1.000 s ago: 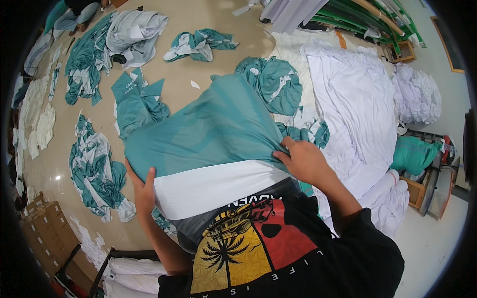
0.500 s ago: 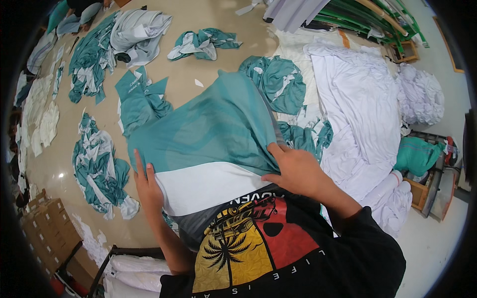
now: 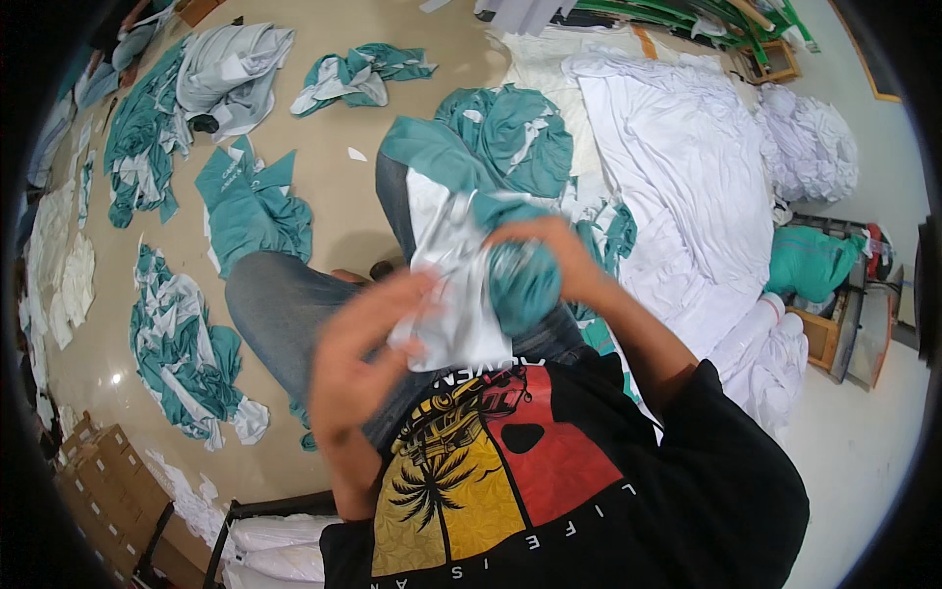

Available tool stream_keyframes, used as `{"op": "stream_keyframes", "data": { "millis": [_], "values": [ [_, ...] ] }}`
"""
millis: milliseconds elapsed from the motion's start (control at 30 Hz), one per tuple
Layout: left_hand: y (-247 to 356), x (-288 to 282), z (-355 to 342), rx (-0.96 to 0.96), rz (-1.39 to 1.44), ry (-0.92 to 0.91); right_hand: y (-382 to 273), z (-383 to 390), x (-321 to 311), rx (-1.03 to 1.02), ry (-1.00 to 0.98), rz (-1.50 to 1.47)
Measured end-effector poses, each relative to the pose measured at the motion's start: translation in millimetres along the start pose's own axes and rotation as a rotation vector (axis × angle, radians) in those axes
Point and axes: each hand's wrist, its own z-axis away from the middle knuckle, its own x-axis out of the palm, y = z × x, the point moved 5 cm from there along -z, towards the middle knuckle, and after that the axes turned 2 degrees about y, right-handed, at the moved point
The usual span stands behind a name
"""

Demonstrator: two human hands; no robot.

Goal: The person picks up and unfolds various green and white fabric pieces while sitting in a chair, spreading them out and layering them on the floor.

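A teal-and-white cloth piece point(image 3: 525, 285) is bunched up above my lap, its white part hanging toward my shirt. My right hand point(image 3: 554, 253) is closed round the top of the teal bunch. Beside the white part is my left hand point(image 3: 363, 339), smeared by motion; whether its fingers grip the cloth cannot be made out. One end of the teal cloth point(image 3: 422, 147) lies over my right knee. My left jeans leg point(image 3: 285, 299) is bare of cloth.
Teal-and-white cloth heaps lie on the floor at left point(image 3: 182, 344), ahead point(image 3: 363, 77) and beyond my right knee point(image 3: 520, 137). White fabric point(image 3: 677, 167) spreads at right, near a green bundle point(image 3: 810, 263). Cardboard boxes point(image 3: 113, 491) stand at lower left.
The cloth was spread wide over my lap between both hands; now it is gathered into a bunch at my right hand. My left hand has moved right, uncovering my legs.
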Motion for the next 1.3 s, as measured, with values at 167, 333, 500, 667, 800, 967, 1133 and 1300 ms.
{"op": "stream_keyframes", "data": {
  "millis": [167, 333, 500, 667, 800, 967, 1133, 1300],
  "values": [
    [-88.3, -111.7, 65.4, -0.277, -0.362, 0.681, 176.2, 96.1, -81.6, 0.708, 0.616, 0.083],
    [-261.5, -189.8, 241.8, -0.715, -0.264, 1.068, 259.1, 197.5, -72.1, 0.803, 0.333, 0.577],
    [-426.1, -94.5, 476.8, -1.148, -0.545, 0.873, 341.4, 239.3, -28.8, 0.966, -0.384, 0.406],
    [-489.1, 38.9, 535.6, -1.565, -0.246, -0.004, 304.2, 216.2, -51.3, 1.153, -0.351, 0.32],
    [-524.5, 48.6, 537.6, -1.572, -0.181, 0.244, 273.2, 159.9, -62.5, 1.168, -0.112, 0.05],
    [-537.8, 16.6, 499.7, -1.277, -0.402, 0.112, 219.2, 56.9, -55.7, 0.992, 0.093, -0.4],
    [-622.8, 20.7, 514.9, -1.588, -0.118, 0.178, 117.5, -4.7, -0.8, 0.795, 0.254, -0.545],
    [-597.3, 38.7, 474.0, -1.711, 0.034, 0.485, 84.8, -8.8, 11.7, 0.763, 0.265, -0.557]
  ]
}}
